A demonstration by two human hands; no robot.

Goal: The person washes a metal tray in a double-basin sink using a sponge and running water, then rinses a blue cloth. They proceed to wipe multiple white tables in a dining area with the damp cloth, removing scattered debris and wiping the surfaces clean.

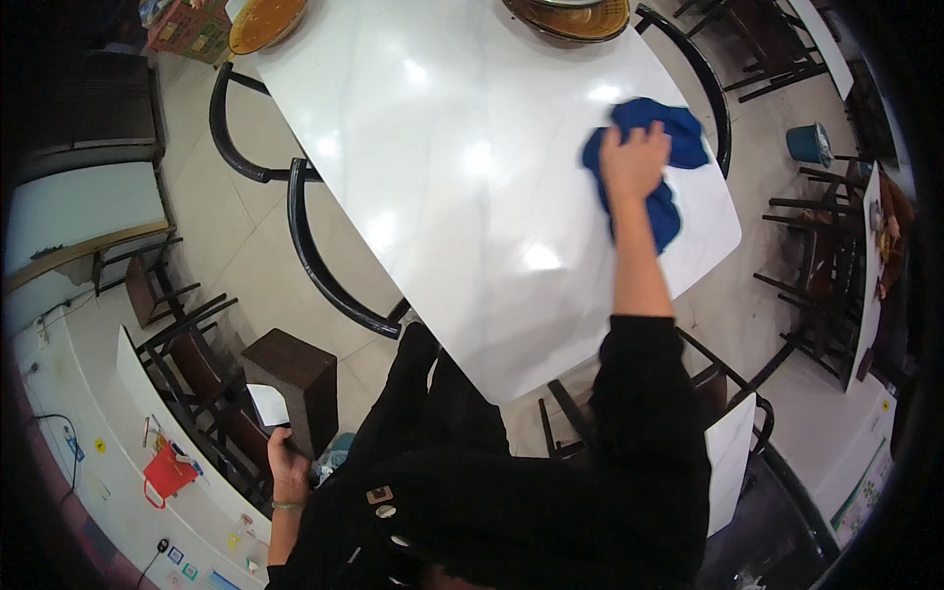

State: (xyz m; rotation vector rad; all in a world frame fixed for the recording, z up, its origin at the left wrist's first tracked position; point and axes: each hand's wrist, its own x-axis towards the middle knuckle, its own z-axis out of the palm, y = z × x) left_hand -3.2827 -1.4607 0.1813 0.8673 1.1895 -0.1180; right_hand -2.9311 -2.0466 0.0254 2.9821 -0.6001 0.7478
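Note:
My right hand [636, 161] presses a dark blue cloth [682, 140] onto the white, marble-look tabletop [457, 221], near its right edge. The fingers are bent into the bunched cloth, which spreads out on both sides and under the wrist. Down at the left, away from the table, my left hand [289, 466] grips a flat white scraper-like tool [268, 405] by its dark end. Most of that grip is hidden by the fingers. At the far end of the tabletop sit brown bowls or plates, one [267, 23] at the left corner and a stack [579, 21] at the right.
Black curved-back chairs [306, 251] stand along the table's left side, another [719, 96] at its right. A dark brown box-like stool [295, 369] is near my left hand. A red container [169, 470] rests on a side surface. At far right, a person [894, 221] is at another table.

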